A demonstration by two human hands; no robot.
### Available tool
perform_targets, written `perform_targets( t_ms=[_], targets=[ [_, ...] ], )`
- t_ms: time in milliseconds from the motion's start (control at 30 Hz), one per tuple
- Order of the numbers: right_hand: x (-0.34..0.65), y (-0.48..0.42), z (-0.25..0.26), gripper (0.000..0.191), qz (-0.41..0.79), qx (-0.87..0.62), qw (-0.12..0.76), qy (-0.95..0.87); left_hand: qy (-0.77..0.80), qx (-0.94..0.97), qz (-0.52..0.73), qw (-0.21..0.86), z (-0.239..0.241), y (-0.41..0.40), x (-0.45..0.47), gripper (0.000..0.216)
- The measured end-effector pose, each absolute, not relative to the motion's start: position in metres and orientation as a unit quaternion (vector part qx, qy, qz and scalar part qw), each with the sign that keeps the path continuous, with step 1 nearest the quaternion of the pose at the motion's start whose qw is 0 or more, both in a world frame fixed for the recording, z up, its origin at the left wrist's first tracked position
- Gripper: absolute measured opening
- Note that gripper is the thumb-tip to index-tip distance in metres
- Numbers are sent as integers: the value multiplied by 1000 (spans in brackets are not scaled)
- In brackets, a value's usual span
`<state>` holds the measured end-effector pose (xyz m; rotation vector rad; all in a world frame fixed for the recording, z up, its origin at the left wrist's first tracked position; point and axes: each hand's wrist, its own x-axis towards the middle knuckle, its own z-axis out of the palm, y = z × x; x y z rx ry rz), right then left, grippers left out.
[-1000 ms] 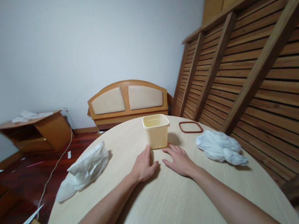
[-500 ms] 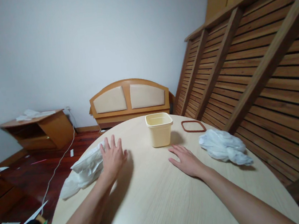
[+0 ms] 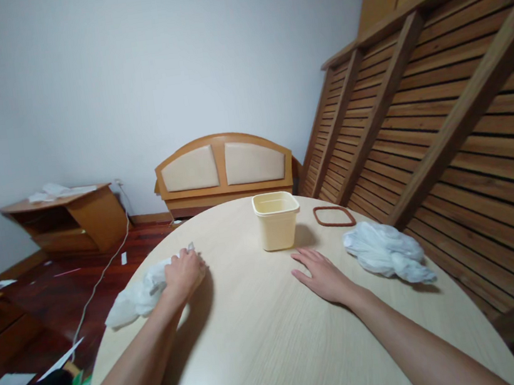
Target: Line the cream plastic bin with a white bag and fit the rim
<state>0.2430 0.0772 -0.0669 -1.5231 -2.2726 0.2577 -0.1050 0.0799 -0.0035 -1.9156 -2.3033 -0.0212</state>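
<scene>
My left hand [image 3: 185,272] is closed on a crumpled white plastic bag [image 3: 140,294] at the left side of the round table [image 3: 266,336]; a corner of the bag pokes out past the knuckles. Resting flat on the tabletop, my right hand [image 3: 321,274] has its fingers stretched out and holds nothing. Just beyond its fingertips stands a pale yellow plastic bin [image 3: 278,231], upright, with its open top facing up. A brown rounded-square ring [image 3: 335,216] lies to the right of the bin. Nearer the right edge sits a second, bunched-up white plastic bag [image 3: 388,252].
A slatted wooden frame [image 3: 438,131] leans close along the table's right side. Behind the table is a padded headboard [image 3: 222,165]. To the left, a low wooden cabinet [image 3: 66,221] bears papers, and a white cable [image 3: 102,279] runs across the floor.
My left hand has come down from above the left bag and its spread fingers have closed on it, bunching the plastic. My right hand stays in place on the table.
</scene>
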Motion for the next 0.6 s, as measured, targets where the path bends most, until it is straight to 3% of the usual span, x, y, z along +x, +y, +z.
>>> perform_targets(
  t_ms=[267,433,600],
  targets=[
    [242,76,-66,48,72,-530,209,-818,-640,-766,-42,44,-10,70,-60,32],
    [233,66,-52,31,80,-492,281,-820,-455,-886,-83,6,-12,55,-33,38],
    [217,46,-33,27,107,-437,354,-820,-326,-936,-131,-34,-7,40,-15,41]
  ],
)
